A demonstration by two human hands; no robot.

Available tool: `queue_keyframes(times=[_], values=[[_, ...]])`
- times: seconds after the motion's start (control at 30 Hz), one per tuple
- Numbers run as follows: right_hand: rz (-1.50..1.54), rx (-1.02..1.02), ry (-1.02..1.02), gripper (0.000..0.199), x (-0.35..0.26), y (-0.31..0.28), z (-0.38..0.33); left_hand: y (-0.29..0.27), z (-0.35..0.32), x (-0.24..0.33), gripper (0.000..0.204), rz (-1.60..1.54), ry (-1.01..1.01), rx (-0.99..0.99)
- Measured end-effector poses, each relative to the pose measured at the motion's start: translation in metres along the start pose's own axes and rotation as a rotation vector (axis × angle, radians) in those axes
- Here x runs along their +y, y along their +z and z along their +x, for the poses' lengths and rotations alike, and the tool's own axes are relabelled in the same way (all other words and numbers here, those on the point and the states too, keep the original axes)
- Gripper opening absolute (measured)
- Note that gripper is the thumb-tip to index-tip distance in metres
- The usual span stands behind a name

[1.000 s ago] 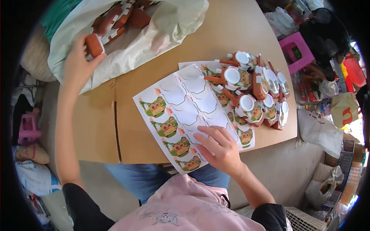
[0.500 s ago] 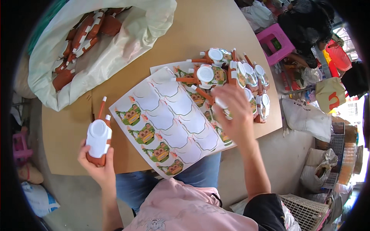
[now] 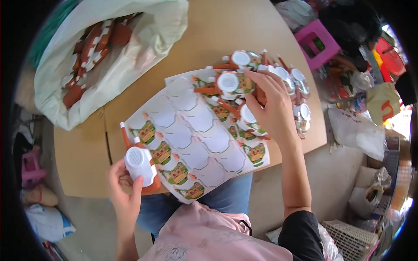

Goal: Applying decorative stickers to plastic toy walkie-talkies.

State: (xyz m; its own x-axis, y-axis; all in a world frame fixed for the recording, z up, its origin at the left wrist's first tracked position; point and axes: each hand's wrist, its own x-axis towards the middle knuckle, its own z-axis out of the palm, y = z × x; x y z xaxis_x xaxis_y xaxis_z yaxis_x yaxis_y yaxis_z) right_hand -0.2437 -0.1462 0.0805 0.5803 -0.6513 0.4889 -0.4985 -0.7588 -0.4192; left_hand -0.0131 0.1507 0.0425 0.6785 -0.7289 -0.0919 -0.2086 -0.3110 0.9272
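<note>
My left hand [image 3: 126, 187] grips a toy walkie-talkie [image 3: 138, 163], brown with a white front, a round grille and a white-tipped antenna. It is held at the left of a sticker sheet [image 3: 198, 162], and its white front bears no picture. Over the cluster on the right, my right hand [image 3: 274, 102] reaches with thumb and fingers apart. Beneath and around it lie several walkie-talkies with coloured picture stickers, among them one with a round white grille [image 3: 228, 82] and one close below the thumb [image 3: 248, 114]. Whether the fingertips touch one is hard to see.
At the upper left, an open white sack [image 3: 143, 56] holds several brown-and-white walkie-talkies [image 3: 98, 43]. The sheet, with peeled blanks and remaining stickers, overhangs the front edge of the brown table [image 3: 217, 26]. A pink stool [image 3: 320, 43] stands beyond the right edge.
My right hand has moved up slightly over the cluster, uncovering a stickered walkie-talkie below it. My left hand has brought its walkie-talkie rightward, closer to the sheet, and turned it. The view has shifted a little.
</note>
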Motion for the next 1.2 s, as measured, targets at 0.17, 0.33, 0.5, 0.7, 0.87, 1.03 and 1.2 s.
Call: queue_keyframes(times=[0.17,0.33,0.5,0.7,0.87,1.03,1.2], values=[[0.266,-0.201,-0.244,0.047,-0.044,0.041,-0.005,-0.005,0.025,0.021,0.052,0.508,0.304,0.049],[0.360,-0.405,-0.296,0.076,-0.078,0.098,-0.005,-0.004,0.068,0.032,0.070,0.579,0.460,-0.062],[0.206,-0.454,-0.268,0.088,-0.072,0.124,-0.003,-0.003,0.069,0.042,0.081,0.875,0.558,-0.401],[0.098,-0.477,-0.234,0.092,-0.066,0.116,-0.006,-0.032,0.081,0.019,0.088,0.757,0.489,-0.318],[0.039,-0.372,-0.162,0.092,-0.083,0.135,0.000,0.006,0.122,0.029,0.085,0.788,0.441,-0.170],[0.006,-0.254,-0.185,0.083,-0.081,0.143,-0.003,0.026,0.145,0.040,0.068,0.875,0.304,-0.355],[0.032,-0.234,-0.180,0.071,-0.082,0.142,-0.003,0.025,0.148,0.029,0.042,0.712,0.402,-0.333]])
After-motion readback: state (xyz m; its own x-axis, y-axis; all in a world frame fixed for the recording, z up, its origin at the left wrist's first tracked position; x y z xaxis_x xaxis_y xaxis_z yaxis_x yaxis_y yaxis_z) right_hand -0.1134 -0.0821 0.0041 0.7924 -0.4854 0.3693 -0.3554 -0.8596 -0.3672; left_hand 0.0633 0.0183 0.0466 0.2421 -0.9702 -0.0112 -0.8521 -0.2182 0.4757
